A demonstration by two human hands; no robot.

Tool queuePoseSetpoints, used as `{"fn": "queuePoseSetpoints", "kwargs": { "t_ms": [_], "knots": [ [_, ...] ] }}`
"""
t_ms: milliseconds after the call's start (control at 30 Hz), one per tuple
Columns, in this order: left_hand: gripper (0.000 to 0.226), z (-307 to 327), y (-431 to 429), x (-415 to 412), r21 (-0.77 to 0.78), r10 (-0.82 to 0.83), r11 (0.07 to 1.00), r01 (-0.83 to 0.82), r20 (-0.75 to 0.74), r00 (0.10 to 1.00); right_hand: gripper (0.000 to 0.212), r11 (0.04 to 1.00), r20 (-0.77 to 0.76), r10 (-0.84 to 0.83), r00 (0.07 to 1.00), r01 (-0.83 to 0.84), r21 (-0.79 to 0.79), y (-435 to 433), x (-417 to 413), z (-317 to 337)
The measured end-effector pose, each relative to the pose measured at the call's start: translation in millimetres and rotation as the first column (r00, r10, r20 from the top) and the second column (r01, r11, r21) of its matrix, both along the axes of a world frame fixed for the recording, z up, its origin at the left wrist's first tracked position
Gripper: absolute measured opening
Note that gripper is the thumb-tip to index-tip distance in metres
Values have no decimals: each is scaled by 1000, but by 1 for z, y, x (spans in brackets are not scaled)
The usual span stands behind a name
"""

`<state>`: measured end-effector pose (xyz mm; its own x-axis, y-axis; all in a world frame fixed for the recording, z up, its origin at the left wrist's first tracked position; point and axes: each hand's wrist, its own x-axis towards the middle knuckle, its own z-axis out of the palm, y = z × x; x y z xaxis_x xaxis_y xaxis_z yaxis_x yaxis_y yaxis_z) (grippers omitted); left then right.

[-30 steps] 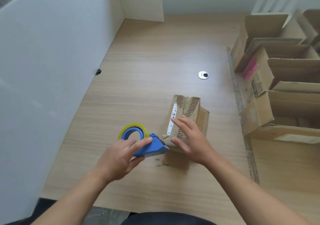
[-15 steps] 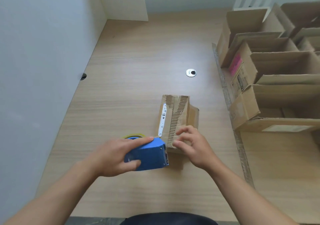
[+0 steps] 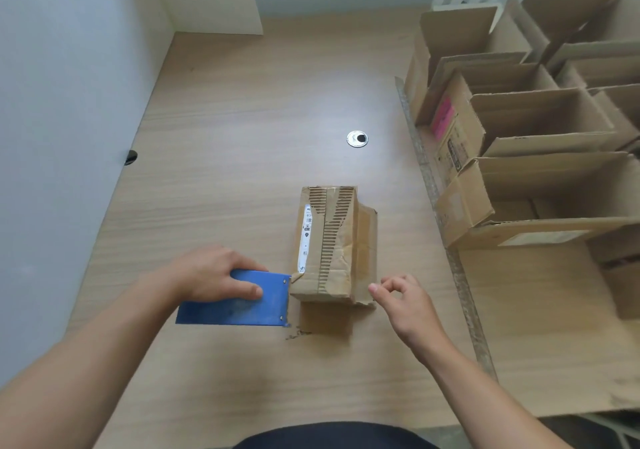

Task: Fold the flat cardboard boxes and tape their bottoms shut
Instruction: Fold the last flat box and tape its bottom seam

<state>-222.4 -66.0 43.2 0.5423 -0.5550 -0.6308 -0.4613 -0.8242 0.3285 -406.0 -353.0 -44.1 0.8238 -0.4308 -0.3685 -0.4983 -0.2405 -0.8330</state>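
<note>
A small worn cardboard box (image 3: 334,244) stands on the wooden table (image 3: 242,143), its flaps up, with torn corrugated strips and a white label along the top. My left hand (image 3: 211,275) grips a blue tape dispenser (image 3: 242,301), whose front edge meets the box's near left corner. My right hand (image 3: 408,301) hovers just off the box's near right corner, fingers loosely curled, holding nothing. The tape roll is hidden behind my left hand.
Several folded open cardboard boxes (image 3: 540,126) crowd the right side of the table on a flat cardboard sheet (image 3: 540,355). A round metal cable grommet (image 3: 357,138) sits behind the small box. White partition walls (image 3: 62,102) close off the left and back.
The dispenser has tipped flat and swung against the box's near left corner. My right hand has come off the box top and drawn back to its right.
</note>
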Motion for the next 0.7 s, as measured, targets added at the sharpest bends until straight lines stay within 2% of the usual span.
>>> {"fn": "queuePoseSetpoints", "kwargs": {
  "t_ms": [133,300,467,600,700],
  "knots": [
    [31,-6,-11,10,52,-29,998,29,-6,1000,31,999,-12,14,1000,-15,-31,8,-2,-10],
    [35,-20,-31,16,85,-32,996,36,-50,998,31,997,-120,-10,993,0,-83,9,-4,-27],
    [35,-26,-38,22,81,-16,996,27,-132,991,25,959,-292,86,953,-159,-235,12,10,-34],
    [33,-30,-33,23,75,-21,997,33,-155,988,50,957,-358,70,931,-164,-238,14,6,-32],
    [31,-29,-34,21,76,-16,997,27,-150,989,16,941,-192,176,966,-222,-253,15,3,-25]
  ]
}}
